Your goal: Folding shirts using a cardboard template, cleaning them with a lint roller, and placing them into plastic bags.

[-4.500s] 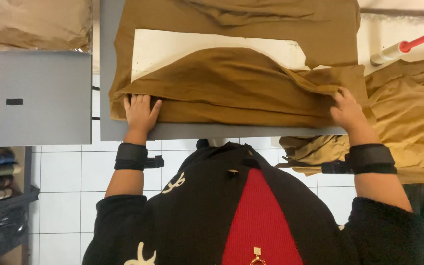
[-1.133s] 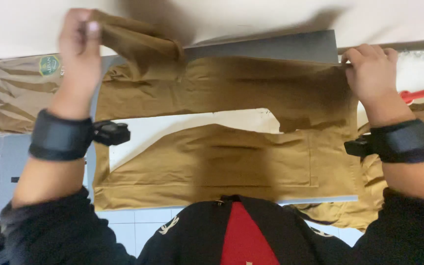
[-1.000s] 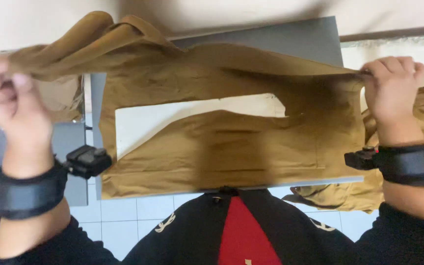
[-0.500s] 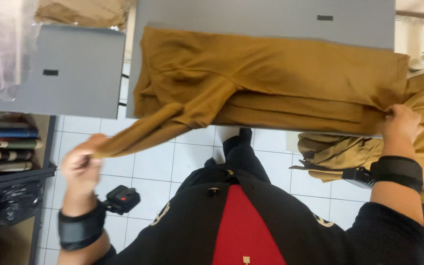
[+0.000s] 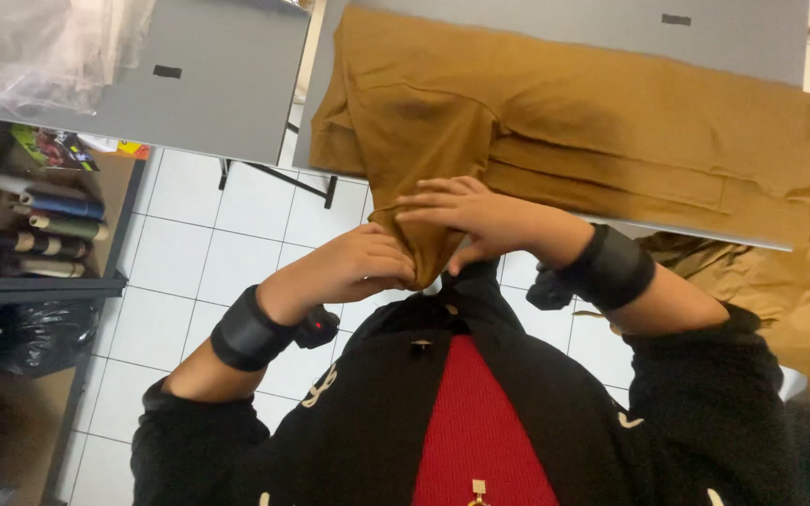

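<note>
Sleeve end at risk of slipping off the fold

Head view: I see my left hand (image 5: 358, 267) and right hand (image 5: 480, 215) pinching the sleeve end (image 5: 419, 239) of the brown garment (image 5: 611, 122), which lies folded on the grey table (image 5: 564, 19). Its near edge overhangs; I judge a hard tug could drag the stack off onto the tiled floor (image 5: 199, 253).

Scene is being lit evenly by soft overhead light; only faint shadows are being cast under the brown garment (image 5: 555, 122). Mild glare is being picked up on the plastic sheet (image 5: 44, 47). Slight blur is being shown on both hands.
</note>
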